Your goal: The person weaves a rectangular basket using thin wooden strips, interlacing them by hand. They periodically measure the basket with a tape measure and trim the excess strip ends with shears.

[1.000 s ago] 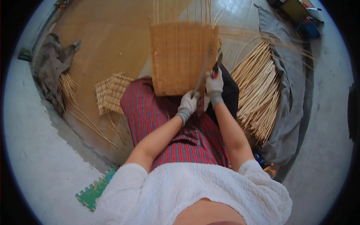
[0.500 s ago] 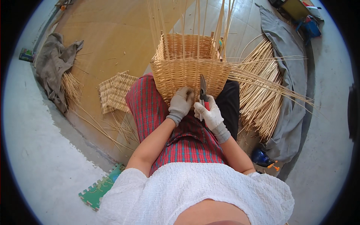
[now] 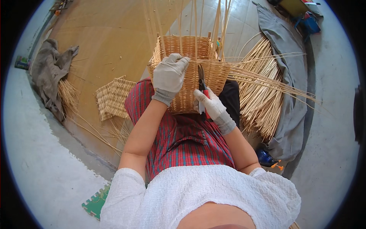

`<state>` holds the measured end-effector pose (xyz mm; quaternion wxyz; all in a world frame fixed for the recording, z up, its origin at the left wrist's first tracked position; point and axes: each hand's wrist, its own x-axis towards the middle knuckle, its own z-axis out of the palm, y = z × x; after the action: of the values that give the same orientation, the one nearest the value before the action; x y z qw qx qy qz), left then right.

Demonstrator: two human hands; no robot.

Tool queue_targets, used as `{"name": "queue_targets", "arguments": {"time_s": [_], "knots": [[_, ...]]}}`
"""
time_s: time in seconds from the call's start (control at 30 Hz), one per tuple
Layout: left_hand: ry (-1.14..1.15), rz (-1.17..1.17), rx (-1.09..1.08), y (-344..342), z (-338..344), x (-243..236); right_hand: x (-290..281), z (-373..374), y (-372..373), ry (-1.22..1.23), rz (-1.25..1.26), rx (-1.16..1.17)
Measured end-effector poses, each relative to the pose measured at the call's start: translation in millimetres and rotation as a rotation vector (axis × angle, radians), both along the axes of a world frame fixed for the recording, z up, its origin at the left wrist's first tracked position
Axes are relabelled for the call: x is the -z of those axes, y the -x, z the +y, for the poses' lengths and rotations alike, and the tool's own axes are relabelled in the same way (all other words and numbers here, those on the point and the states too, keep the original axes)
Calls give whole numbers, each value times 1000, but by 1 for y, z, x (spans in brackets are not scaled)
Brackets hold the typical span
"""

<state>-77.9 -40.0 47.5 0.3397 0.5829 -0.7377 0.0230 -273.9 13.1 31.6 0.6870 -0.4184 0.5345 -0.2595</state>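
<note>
A square woven cane basket (image 3: 206,87) rests on my lap, tall upright canes rising from it and a sheaf of long canes (image 3: 267,81) sticking out to the right at its rim. My gloved left hand (image 3: 170,74) is at the near rim on the left, fingertips closed on the weaving or canes there; exactly which strand is hidden. My gloved right hand (image 3: 212,107) grips red-and-black pruning shears (image 3: 202,78) in front of the basket, their blades pointing up toward the rim.
Loose canes (image 3: 259,107) lie right on a grey cloth (image 3: 289,126). Left are woven panels (image 3: 112,97), a crumpled grey cloth (image 3: 51,72) and straw (image 3: 68,93). A blue container (image 3: 267,156) is low right, tools (image 3: 307,24) far right, a green foam mat (image 3: 95,202) lower left.
The basket has turned from showing its flat side to upright with its opening in view. My left hand has risen from low on its front to the rim; the shears stay in my right hand.
</note>
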Motion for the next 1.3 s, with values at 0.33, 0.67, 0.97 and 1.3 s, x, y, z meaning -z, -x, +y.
{"name": "queue_targets", "arguments": {"time_s": [0.33, 0.67, 0.97, 1.3], "knots": [[1, -12, -57, 2, -3, 4, 3, -6, 4, -108, -101, 85], [-25, -30, -180, -24, 7, 4, -24, -5, 37, 625, 432, -134], [-19, -53, -212, -31, 8, 5, -131, -113, 29, 1622, 1415, -519], [-118, -7, -179, -28, -1, 2, -135, -138, -23, 1736, 1870, -918]]}}
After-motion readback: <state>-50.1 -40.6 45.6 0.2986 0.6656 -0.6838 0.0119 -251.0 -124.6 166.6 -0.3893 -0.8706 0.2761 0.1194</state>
